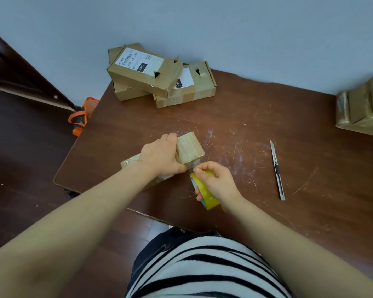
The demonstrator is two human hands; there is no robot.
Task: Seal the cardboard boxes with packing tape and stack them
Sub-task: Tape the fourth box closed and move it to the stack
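Cardboard box (190, 147): being gripped on the bench (267, 117), near its front edge, by the left hand (159, 155).
Tape roll (205, 194): being clasped by the right hand (218, 181), just beside the box.
Stacked boxes (146, 72): being carried at the bench's far left corner.
Knife (277, 168): being carried flat, well apart on the right.

Single head-worn wide-angle camera looked forward and steeply down at the brown table (267, 130), close above the left hand (159, 154) and right hand (218, 179), wall (224, 29) filling the top.
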